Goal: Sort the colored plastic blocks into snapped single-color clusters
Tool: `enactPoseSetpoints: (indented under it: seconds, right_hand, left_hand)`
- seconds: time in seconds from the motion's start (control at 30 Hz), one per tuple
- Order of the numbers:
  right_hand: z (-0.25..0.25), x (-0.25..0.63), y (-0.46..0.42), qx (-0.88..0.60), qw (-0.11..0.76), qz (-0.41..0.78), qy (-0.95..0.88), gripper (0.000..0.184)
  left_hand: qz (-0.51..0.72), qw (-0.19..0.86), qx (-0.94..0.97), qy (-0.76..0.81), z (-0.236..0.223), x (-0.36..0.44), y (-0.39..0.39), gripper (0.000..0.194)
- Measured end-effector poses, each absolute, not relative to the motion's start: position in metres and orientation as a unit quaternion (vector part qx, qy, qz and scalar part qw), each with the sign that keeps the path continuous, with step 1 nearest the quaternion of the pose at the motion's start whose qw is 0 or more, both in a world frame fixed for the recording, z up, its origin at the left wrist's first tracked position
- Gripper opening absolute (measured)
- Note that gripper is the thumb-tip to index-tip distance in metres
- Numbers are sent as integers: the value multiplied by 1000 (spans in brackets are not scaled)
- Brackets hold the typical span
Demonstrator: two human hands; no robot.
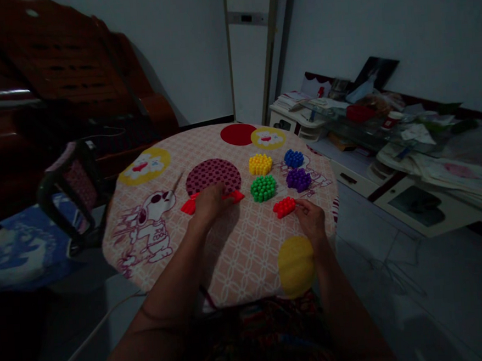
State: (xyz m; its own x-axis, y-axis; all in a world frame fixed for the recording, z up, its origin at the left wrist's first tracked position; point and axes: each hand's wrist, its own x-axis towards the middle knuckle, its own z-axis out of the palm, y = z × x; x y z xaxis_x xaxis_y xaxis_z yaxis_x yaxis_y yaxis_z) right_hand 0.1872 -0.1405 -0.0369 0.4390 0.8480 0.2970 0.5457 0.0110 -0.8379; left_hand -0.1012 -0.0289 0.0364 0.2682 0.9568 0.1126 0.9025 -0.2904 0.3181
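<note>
A group of small knobbly red pieces (284,207) stands near the right side of the round table. At its right end, the fingertips of my right hand (312,218) are pinched together on the edge piece. My left hand (210,202) is curled over a long, flat red object (189,205), whose ends stick out on both sides; its middle is hidden, and I cannot make out its kind. Behind the red group are similar tight clusters: green pieces (263,188), yellow pieces (260,164), purple pieces (299,180) and blue pieces (294,158).
A patterned cloth (230,258) covers the round table. To the left are a chair (74,186) and a wooden bench (72,71). A low cabinet (356,180) piled with papers, bags and a red bowl (360,113) runs along the right wall.
</note>
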Motion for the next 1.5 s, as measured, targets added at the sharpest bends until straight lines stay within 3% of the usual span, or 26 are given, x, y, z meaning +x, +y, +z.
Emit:
enactPoseSetpoints:
  seconds: [0.13, 0.27, 0.47, 0.63, 0.8, 1.0, 1.23, 1.33, 1.5]
  right_hand:
    - [-36, 187, -140, -687, 497, 154, -507, 34]
    - [-36, 188, -141, -693, 509, 135, -492, 36]
    - [-13, 176, -157, -652, 625, 92, -420, 34]
    - [27, 148, -169, -578, 594, 302, -471, 36]
    - [33, 135, -169, -553, 553, 389, -486, 30]
    - [26, 147, -172, -554, 556, 411, -464, 26]
    - [23, 184, -172, -577, 620, 328, -418, 25]
    - [12, 192, -171, -613, 574, 308, -446, 27]
    - [3, 199, -177, -668, 391, 247, -583, 15]
  left_hand:
    - [85, 95, 786, 605, 32, -117, -28, 30]
    - [175, 211, 811, 517, 37, -106, -35, 36]
    - [281, 347, 838, 314, 46, -66, -71, 47]
    - [303, 335, 847, 279, 44, -38, -98, 55]
    - [290, 319, 862, 268, 43, -30, -105, 52]
    - [253, 293, 880, 275, 36, -30, -106, 42]
    - [238, 348, 845, 328, 30, -42, -90, 28]
    - [191, 310, 856, 368, 23, -46, -84, 30]
    - [175, 236, 875, 385, 16, -46, -87, 31]
